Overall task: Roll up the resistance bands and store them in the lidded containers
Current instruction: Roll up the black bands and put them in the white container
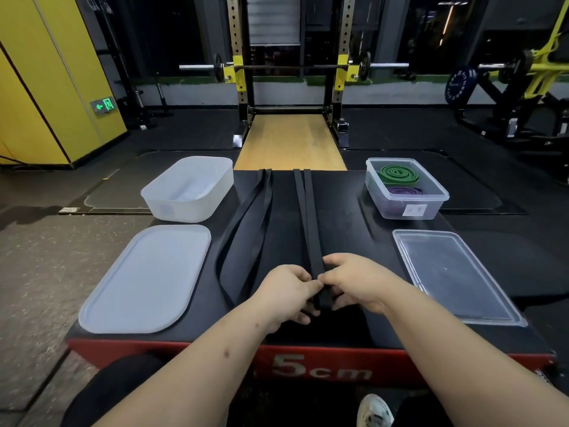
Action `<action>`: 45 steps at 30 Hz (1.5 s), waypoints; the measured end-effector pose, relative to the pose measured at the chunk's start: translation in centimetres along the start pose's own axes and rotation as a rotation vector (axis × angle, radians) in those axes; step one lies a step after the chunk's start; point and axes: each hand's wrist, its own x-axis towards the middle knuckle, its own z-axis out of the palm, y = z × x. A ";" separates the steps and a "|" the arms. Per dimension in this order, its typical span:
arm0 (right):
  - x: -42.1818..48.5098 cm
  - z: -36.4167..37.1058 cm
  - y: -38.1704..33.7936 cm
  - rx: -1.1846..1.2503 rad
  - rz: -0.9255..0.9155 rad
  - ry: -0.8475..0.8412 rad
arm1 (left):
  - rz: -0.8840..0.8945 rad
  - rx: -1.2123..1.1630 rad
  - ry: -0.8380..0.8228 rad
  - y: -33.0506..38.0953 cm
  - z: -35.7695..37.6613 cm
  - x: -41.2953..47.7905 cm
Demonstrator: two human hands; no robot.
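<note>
A narrow black resistance band lies stretched away from me down the middle of the black platform. My left hand and right hand both pinch its near end, which is folded over between my fingers. A wider black band lies loose to the left of it. An empty frosted container stands at the far left with its lid flat in front of it. At the far right, a clear container holds a rolled green band and a rolled purple band. Its clear lid lies nearer me.
The platform has a red front edge marked 5cm. Beyond it stand a squat rack with a barbell and a wooden lifting strip. A yellow wall is at the left. My shoe shows below the platform.
</note>
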 end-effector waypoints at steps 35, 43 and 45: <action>-1.8 -0.4 7.8 -0.702 -0.577 0.170 | 0.758 0.876 0.056 -5.6 -1.0 -0.9; -1.9 -0.7 8.2 -0.738 -0.567 0.108 | 0.703 0.718 0.078 -5.4 -0.8 -0.1; -1.4 -0.6 8.2 -0.735 -0.578 0.138 | 0.663 0.707 0.087 -5.2 -0.7 -0.1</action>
